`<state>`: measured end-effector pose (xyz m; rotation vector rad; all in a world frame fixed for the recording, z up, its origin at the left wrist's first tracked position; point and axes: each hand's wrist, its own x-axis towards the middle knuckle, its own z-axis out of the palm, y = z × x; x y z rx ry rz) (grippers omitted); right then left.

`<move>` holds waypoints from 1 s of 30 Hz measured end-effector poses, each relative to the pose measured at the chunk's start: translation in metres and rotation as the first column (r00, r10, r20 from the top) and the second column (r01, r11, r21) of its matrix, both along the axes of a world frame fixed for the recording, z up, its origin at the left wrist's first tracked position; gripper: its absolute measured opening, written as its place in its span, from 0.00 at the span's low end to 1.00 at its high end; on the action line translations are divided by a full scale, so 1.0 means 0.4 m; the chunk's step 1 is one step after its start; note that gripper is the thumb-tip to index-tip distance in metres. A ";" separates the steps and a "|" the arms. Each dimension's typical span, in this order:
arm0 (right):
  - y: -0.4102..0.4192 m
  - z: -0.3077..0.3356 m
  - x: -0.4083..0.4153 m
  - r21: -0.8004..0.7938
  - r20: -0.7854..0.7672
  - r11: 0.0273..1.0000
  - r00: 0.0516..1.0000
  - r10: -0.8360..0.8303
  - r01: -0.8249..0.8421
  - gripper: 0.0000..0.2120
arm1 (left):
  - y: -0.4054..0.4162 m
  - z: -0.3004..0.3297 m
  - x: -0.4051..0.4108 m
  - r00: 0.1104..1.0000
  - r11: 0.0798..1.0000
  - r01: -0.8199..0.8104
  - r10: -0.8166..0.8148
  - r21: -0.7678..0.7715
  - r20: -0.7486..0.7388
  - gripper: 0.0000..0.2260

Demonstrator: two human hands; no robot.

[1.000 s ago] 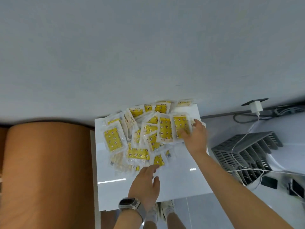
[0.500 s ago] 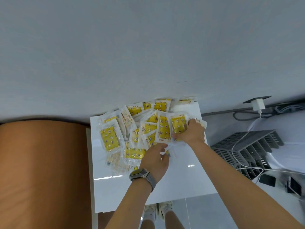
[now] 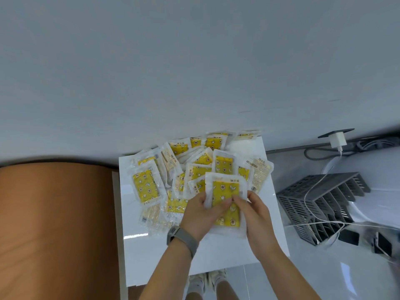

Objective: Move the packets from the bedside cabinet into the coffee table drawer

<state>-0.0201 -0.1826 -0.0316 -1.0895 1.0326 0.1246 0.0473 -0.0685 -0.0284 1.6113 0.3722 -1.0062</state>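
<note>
Several yellow-printed packets in clear wrappers lie heaped on the white bedside cabinet top point(image 3: 151, 252), against the wall. One packet point(image 3: 225, 191) is lifted at the front of the heap, with more packet showing below it between my hands. My left hand point(image 3: 201, 215), with a grey watch on the wrist, grips its left edge. My right hand point(image 3: 255, 213) pinches its right side, thumb on the front. A large packet point(image 3: 146, 187) lies flat at the left of the heap. The coffee table drawer is out of sight.
A brown rounded headboard or cushion point(image 3: 56, 230) fills the left. To the right stand a grey slotted rack point(image 3: 320, 204), white cables, and a charger point(image 3: 336, 140) plugged in at the wall. My feet point(image 3: 207, 282) show below the cabinet's front edge.
My right hand drew back from the heap's right side toward the front. Both hands came together and now hold a packet raised over the pile.
</note>
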 end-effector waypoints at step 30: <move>-0.075 -0.161 0.123 -0.631 -0.471 0.666 0.879 0.079 -0.398 0.23 | 0.103 -0.007 -0.004 0.957 0.961 -0.251 0.228 -0.117 -0.178 0.19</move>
